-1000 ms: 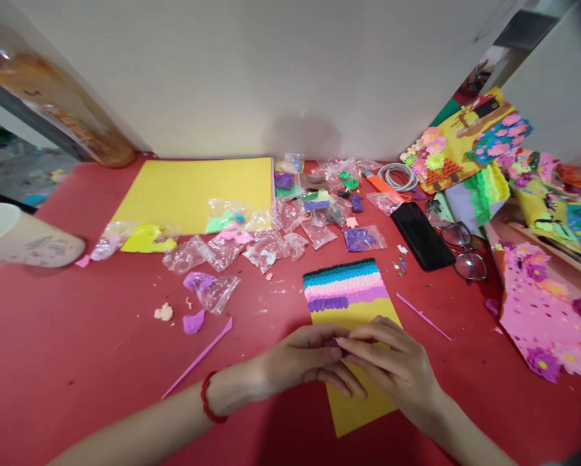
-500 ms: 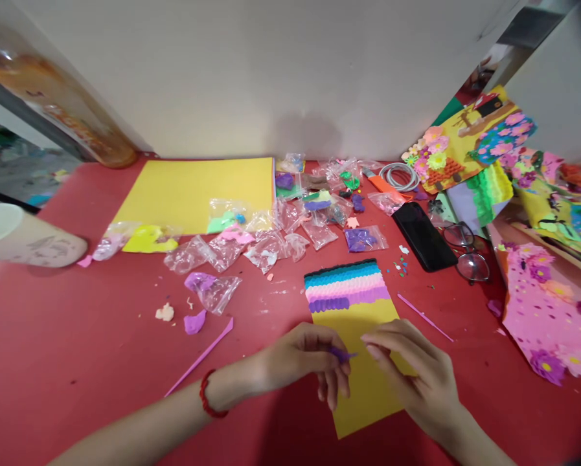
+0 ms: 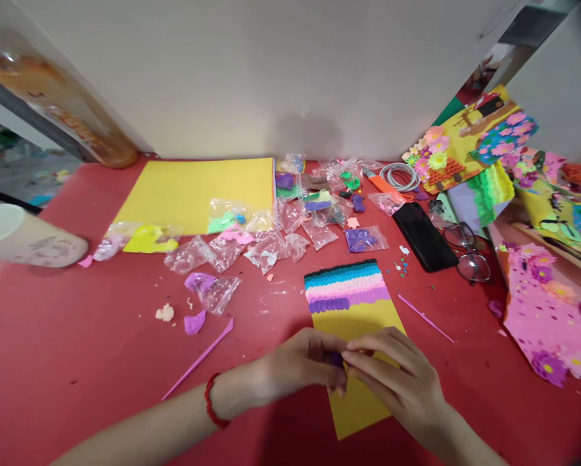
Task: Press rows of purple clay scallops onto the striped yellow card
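Note:
Purple modelling clay (image 3: 337,358) shows between the fingers of my left hand (image 3: 314,364), which is closed on it. The fingertips of my right hand (image 3: 397,372) are pinched together and meet the left fingers at the clay; whether they grip a bit of it is hidden. Both hands hover over a yellow card (image 3: 363,414). Rows of clay (image 3: 346,283) in black, blue, white, pink and purple cover the card's far end, and the dark purple row (image 3: 329,304) spans only its left part.
Pink clay tools (image 3: 197,359) lie on either side. Clay bags (image 3: 271,243), a yellow sheet (image 3: 197,194), a phone (image 3: 425,236) and glasses (image 3: 472,265) sit farther back. A cup (image 3: 32,239) leans at left; finished clay pictures (image 3: 537,310) are at right.
My right hand has moved left and its fingertips now meet my left hand at the purple clay. The thin clay tip that stuck out is now covered.

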Available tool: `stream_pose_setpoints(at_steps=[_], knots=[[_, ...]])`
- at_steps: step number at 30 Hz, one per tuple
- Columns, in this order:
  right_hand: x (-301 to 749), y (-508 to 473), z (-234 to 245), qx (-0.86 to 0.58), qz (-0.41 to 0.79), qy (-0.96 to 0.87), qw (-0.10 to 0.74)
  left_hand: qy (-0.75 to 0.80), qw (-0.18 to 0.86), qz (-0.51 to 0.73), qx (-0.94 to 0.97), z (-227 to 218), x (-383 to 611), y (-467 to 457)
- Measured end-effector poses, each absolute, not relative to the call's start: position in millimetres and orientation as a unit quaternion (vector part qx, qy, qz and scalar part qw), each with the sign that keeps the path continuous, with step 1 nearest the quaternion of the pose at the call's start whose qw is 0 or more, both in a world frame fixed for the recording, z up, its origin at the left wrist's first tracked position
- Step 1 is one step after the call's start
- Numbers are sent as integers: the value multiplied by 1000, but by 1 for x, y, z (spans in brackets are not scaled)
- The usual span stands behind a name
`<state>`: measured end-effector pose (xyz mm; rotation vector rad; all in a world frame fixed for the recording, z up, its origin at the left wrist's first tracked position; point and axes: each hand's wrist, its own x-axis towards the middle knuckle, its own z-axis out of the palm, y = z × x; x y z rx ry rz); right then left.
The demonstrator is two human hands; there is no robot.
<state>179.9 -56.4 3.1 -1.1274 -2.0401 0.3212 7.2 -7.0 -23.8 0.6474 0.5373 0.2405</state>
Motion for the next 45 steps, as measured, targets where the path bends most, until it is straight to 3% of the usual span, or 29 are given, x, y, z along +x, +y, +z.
stream_pose_setpoints(at_steps=[9,17,23,31,39,45], knots=[[190,-56,2,-516,136,-745,402,238,901,125,341,-32,7,-7],[190,-52,4,-501,137,-746,417,250,878,170,370,-36,4,-6],[190,-54,0,-503,162,-759,380,278,856,177,399,-35,4,-4],[185,-53,4,-497,171,-755,391,231,907,131,326,-32,6,-6],[180,-54,4,-482,163,-754,416,273,874,169,365,-34,3,-2],[178,-54,4,-476,145,-775,391,304,879,158,332,-25,3,1]])
